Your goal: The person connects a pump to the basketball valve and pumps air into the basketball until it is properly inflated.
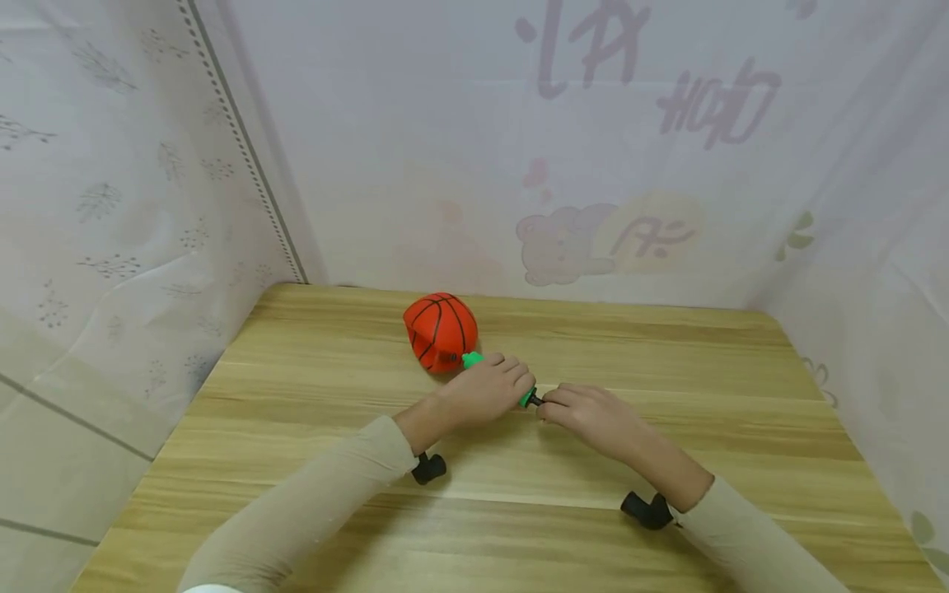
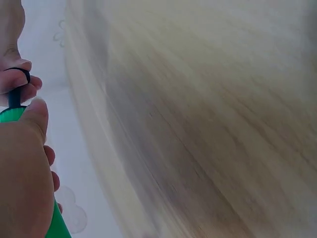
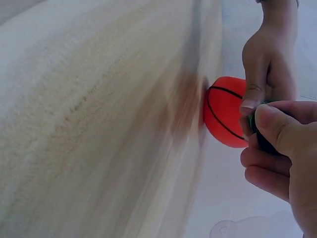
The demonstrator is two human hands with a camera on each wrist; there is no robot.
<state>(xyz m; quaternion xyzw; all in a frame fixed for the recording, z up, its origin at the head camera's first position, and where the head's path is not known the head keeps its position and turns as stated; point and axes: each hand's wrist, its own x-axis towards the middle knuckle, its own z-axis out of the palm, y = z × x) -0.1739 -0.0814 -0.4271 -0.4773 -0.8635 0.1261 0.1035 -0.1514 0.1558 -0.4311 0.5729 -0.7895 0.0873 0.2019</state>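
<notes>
On my head view, two beige sleeves [image 1: 311,494] enter over the near part of the desk [image 1: 534,535], one toward the left edge and one toward the right. A black fitting [image 1: 647,511] projects below the right wrist; a matching unit [image 1: 430,469] sits below the left. I read the right hand [image 1: 596,418] as closed, thumb and fingers pinching the black handle [image 1: 537,400] of a green pump [image 1: 472,360]. The left hand [image 1: 487,389] is closed around the pump's barrel. The pump's green tip points to the red ball [image 1: 442,328]; I cannot tell whether it is inserted. The ball, dented and black-lined, rests near the far edge, closer to the far-left corner than the far-right. Beyond that edge hangs a printed curtain [image 1: 415,148].
</notes>
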